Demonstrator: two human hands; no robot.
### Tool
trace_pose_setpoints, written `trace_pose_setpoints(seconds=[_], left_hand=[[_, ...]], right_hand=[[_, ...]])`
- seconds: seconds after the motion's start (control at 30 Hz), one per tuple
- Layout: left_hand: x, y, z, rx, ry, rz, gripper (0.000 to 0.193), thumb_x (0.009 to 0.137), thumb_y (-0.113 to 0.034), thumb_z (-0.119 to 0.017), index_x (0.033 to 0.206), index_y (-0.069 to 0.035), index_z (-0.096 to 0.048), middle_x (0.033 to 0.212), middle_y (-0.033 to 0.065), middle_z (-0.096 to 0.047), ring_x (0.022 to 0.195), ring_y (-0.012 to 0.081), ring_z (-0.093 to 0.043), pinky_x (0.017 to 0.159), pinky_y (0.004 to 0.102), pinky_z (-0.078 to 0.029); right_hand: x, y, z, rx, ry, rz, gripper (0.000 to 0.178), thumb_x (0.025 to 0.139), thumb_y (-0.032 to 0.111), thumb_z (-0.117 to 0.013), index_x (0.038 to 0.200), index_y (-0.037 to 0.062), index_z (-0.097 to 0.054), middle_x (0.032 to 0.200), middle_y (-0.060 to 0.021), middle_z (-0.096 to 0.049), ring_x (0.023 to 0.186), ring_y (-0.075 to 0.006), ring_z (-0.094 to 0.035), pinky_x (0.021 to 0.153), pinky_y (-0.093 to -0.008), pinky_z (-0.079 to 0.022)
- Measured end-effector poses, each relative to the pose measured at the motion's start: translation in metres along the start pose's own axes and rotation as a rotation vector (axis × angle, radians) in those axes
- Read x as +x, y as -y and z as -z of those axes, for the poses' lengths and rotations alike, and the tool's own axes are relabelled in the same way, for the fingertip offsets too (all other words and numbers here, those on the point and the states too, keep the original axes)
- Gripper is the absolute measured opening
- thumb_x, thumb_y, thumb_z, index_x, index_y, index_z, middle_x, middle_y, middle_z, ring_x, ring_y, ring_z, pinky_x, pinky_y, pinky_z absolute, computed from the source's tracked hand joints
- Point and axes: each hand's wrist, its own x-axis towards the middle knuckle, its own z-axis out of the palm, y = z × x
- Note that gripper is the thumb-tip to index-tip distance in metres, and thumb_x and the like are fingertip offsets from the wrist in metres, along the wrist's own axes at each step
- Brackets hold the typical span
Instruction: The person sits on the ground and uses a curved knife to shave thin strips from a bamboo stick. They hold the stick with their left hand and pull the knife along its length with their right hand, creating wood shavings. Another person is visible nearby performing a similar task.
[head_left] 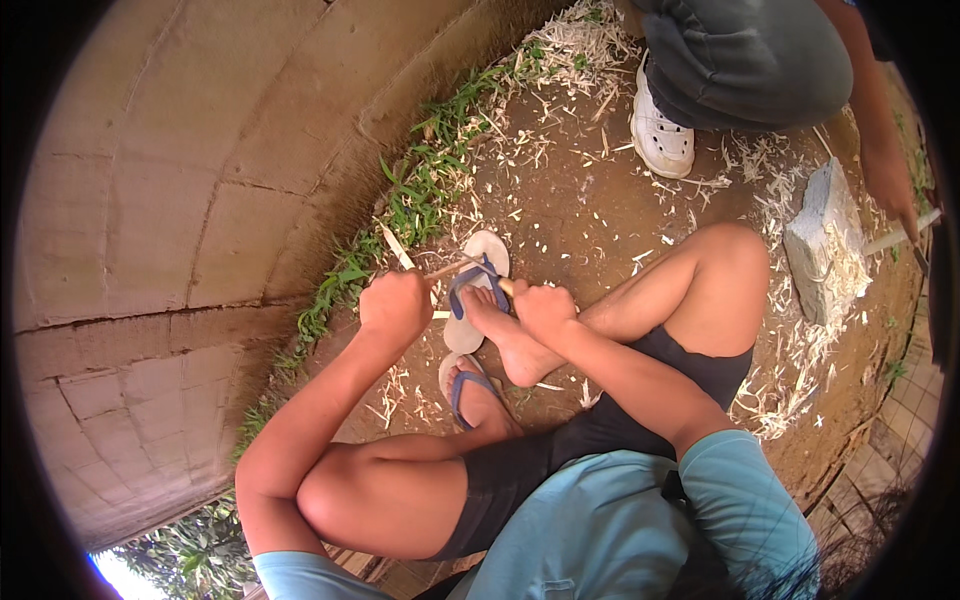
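My left hand point(396, 306) is closed around a thin wooden stick point(447, 269), which points inward over the sandal. In my right hand point(545, 308) is a small knife point(507, 286) with a pale wooden handle, its blade meeting the tip of the stick. Both hands are above my feet, one on each side of a white and blue flip-flop point(486, 248). My bare foot rests on that flip-flop; the other foot wears its pair point(470, 385). The fingers of both hands are partly hidden by their backs.
A concrete wall point(200, 200) rises at the left, with grass point(425, 185) along its base. Wood shavings point(790, 385) litter the soil. At the far right, another person's hand point(888, 185) is beside a pale stick point(900, 233) and a grey block point(815, 240). That person's white clog point(660, 135) stands nearby.
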Motion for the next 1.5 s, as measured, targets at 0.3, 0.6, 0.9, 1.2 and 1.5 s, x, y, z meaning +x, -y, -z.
trace_pose_setpoints(seconds=[0.3, 0.6, 0.9, 1.2, 1.5], left_hand=[[0.000, -0.003, 0.004, 0.041, 0.036, 0.012, 0.031, 0.088, -0.030, -0.057, 0.081, -0.002, -0.067, 0.075, 0.0224, -0.065, 0.073, 0.0398, -0.066, 0.068, 0.0472, -0.054], [0.000, -0.001, 0.001, 0.040, 0.048, -0.007, 0.031, 0.088, -0.031, -0.057, 0.082, -0.002, -0.066, 0.073, 0.0223, -0.065, 0.071, 0.0397, -0.066, 0.066, 0.0480, -0.053], [-0.005, -0.007, -0.008, 0.065, 0.075, 0.012, 0.032, 0.089, -0.032, -0.055, 0.083, -0.002, -0.065, 0.073, 0.0222, -0.065, 0.071, 0.0398, -0.065, 0.065, 0.0488, -0.053], [-0.001, -0.002, -0.007, 0.078, 0.058, 0.007, 0.033, 0.089, -0.034, -0.055, 0.082, -0.003, -0.068, 0.072, 0.0223, -0.065, 0.071, 0.0401, -0.065, 0.066, 0.0486, -0.053], [-0.002, -0.001, -0.009, 0.073, 0.017, -0.013, 0.033, 0.088, -0.032, -0.057, 0.080, -0.001, -0.065, 0.070, 0.0227, -0.064, 0.068, 0.0405, -0.064, 0.063, 0.0495, -0.052]], right_hand=[[0.005, -0.004, -0.002, -0.021, -0.022, -0.013, 0.018, 0.086, 0.016, -0.051, 0.095, 0.0027, -0.057, 0.073, -0.0142, -0.069, 0.069, -0.0289, -0.070, 0.058, -0.0400, -0.056], [-0.006, 0.022, 0.012, 0.152, -0.057, 0.021, 0.023, 0.087, 0.021, -0.049, 0.097, 0.0016, -0.056, 0.070, -0.0169, -0.068, 0.063, -0.0331, -0.069, 0.053, -0.0456, -0.054], [-0.007, 0.019, 0.017, 0.197, -0.048, 0.043, 0.026, 0.088, 0.027, -0.048, 0.094, 0.0022, -0.054, 0.069, -0.0172, -0.067, 0.061, -0.0342, -0.068, 0.053, -0.0460, -0.053], [-0.006, 0.035, 0.025, 0.195, -0.083, 0.027, 0.031, 0.091, 0.032, -0.048, 0.090, 0.0022, -0.054, 0.065, -0.0167, -0.066, 0.059, -0.0322, -0.068, 0.050, -0.0431, -0.054], [-0.016, 0.041, 0.037, 0.214, -0.090, 0.043, 0.034, 0.092, 0.033, -0.046, 0.092, -0.0005, -0.055, 0.062, -0.0166, -0.065, 0.057, -0.0318, -0.068, 0.048, -0.0440, -0.053]])
